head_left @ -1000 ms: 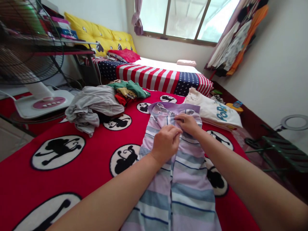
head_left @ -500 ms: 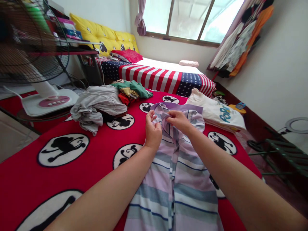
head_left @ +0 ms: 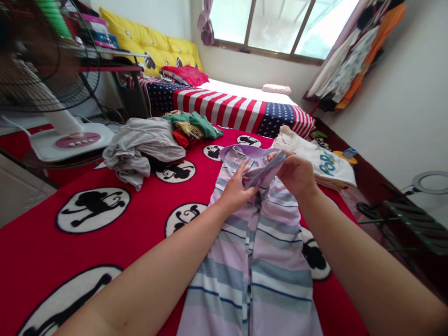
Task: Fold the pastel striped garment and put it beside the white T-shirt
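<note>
A striped shirt [head_left: 280,280] in pale lilac, grey-blue and white lies lengthwise before me, its front opening down the middle and a plain purple edge at the far end. My right hand [head_left: 297,172] is closed on a raised flap of fabric near the collar, pinching its upper right edge. At the flap's left side, my left hand [head_left: 236,189] has its thumb and fingers around the fabric, the index finger stretched out. Some fingertips of both hands are hidden by the cloth. Beneath the shirt is a red blanket [head_left: 147,238] with black-and-white round prints.
A crumpled grey garment [head_left: 147,144] and a green garment [head_left: 199,125] lie at the left. Folded white clothing [head_left: 315,161] is at the right. A fan [head_left: 73,130] stands far left; a second bed [head_left: 224,109] is behind. A dark green rack [head_left: 416,228] stands right.
My right hand has moved right, lifting and spreading the collar flap. My left hand has shifted right and closed on the flap's left side.
</note>
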Demonstrator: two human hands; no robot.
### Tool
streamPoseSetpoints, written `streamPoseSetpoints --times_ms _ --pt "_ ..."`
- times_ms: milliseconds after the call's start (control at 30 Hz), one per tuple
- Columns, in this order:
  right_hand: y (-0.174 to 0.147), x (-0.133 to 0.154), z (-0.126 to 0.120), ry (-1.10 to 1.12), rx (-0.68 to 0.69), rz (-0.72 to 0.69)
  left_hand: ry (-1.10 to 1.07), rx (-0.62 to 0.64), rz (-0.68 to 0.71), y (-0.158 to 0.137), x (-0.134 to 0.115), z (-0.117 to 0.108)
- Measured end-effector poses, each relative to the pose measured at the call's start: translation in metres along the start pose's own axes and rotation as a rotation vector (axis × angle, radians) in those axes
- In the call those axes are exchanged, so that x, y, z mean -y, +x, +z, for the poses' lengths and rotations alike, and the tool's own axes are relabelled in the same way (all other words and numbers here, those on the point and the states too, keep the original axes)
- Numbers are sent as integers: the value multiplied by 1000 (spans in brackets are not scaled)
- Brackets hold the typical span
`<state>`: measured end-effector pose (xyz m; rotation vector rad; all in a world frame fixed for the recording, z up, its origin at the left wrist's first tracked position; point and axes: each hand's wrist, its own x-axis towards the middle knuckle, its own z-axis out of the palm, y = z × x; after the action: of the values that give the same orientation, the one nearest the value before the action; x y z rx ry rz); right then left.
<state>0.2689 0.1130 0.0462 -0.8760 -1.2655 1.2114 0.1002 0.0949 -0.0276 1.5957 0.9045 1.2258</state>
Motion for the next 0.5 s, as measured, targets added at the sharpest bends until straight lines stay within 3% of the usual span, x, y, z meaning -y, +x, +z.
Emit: streamPoseSetpoints --times_ms 133,233,367,433,500 --pt "-4 5 -3 -128 -88 7 246 31 97 -1 -3 0" --pt "-3 5 -5 -206 -180 5 279 -123 162 -1 -10 -1" --pt "1 0 -1 -230 -243 -9 119 -322 60 5 -7 -4" --pt "0 -3 4 -176 -174 -10 37 -370 21 8 -2 -6" --pt "-1 -5 9 -126 12 48 -43 -396 13 9 1 -8"
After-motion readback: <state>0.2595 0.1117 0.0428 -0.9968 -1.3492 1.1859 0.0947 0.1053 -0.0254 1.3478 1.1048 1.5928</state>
